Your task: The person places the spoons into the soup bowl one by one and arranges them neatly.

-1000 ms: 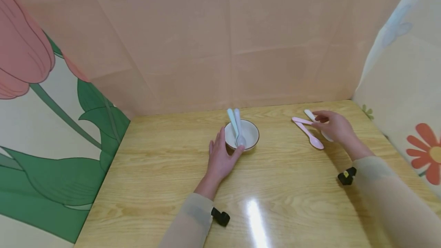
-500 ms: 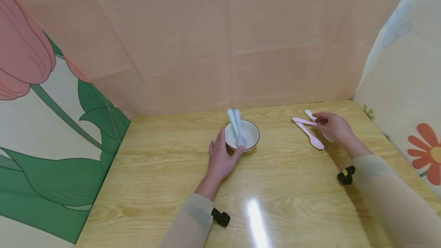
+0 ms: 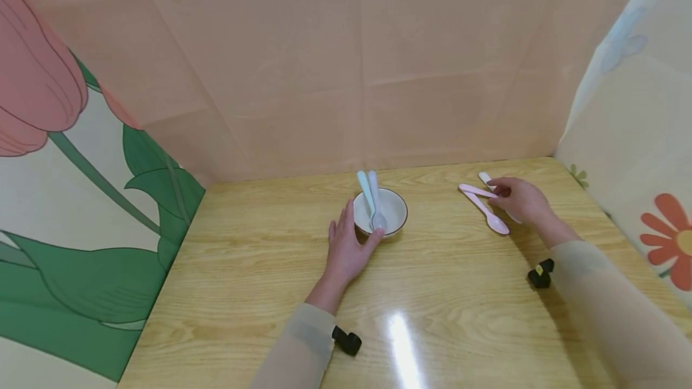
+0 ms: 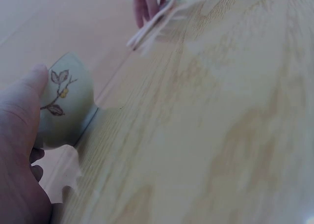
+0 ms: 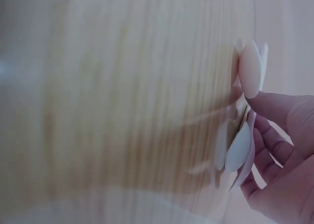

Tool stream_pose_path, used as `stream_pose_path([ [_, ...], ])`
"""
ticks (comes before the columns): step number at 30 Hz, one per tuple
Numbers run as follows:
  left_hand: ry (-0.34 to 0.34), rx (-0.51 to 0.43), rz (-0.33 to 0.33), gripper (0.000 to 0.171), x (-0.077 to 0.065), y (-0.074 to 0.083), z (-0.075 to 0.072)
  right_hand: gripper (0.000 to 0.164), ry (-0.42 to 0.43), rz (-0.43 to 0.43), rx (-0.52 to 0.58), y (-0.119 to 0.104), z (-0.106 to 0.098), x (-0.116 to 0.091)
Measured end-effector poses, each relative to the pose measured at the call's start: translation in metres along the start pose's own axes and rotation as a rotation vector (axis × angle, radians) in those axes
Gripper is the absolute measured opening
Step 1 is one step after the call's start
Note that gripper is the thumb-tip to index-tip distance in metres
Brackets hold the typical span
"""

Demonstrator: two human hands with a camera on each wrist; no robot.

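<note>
My left hand [image 3: 348, 251] holds the side of a small white bowl [image 3: 396, 209] with a dark rim, thumb at its near edge and fingers round its left side. The bowl's leaf-patterned outside [image 4: 68, 98] shows in the left wrist view. A light blue spoon [image 3: 365, 189] and a pale lilac spoon [image 3: 374, 188] lean in it. At the right, my right hand [image 3: 521, 200] pinches a pink spoon [image 3: 476, 190], its bowl end hidden under the hand. Another pink spoon [image 3: 496, 224] and a white spoon [image 3: 484, 177] lie beside and below the fingers.
The wooden table [image 3: 259, 269] meets a plain pinkish backdrop [image 3: 281, 107] behind the bowl. Flower-printed panels [image 3: 81, 269] stand along the left and right sides. A bright light reflection lies on the tabletop near the front.
My right hand's fingertips have shifted very slightly at the pink spoon. The left hand, the bowl and the spoons stay in place.
</note>
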State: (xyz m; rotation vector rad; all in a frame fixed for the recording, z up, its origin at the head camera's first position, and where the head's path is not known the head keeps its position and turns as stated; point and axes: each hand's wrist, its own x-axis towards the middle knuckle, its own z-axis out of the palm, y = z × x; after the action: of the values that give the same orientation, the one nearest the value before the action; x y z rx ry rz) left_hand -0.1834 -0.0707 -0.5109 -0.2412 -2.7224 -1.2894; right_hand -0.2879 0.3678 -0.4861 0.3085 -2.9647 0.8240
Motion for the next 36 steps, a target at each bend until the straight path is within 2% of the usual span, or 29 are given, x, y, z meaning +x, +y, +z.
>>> stream_pose_path([
  [6,-0.001,0.006,-0.002,0.105,0.000,0.001,-0.002,0.041,-0.019,0.021,-0.017,-0.008,-0.002,-0.001],
  [19,0.005,-0.004,0.003,0.104,0.000,0.001,-0.001,0.042,-0.016,0.039,-0.020,-0.010,-0.001,-0.003],
  [24,0.004,0.002,0.001,0.104,0.000,0.001,-0.001,0.043,0.006,0.044,0.009,-0.012,-0.001,-0.005],
  [31,-0.001,0.000,-0.008,0.105,0.000,0.001,-0.001,0.045,-0.006,0.084,0.091,-0.020,-0.004,-0.005],
  [36,0.001,-0.005,-0.007,0.105,-0.001,0.001,-0.001,0.043,0.023,0.073,0.120,-0.027,-0.007,-0.005],
])
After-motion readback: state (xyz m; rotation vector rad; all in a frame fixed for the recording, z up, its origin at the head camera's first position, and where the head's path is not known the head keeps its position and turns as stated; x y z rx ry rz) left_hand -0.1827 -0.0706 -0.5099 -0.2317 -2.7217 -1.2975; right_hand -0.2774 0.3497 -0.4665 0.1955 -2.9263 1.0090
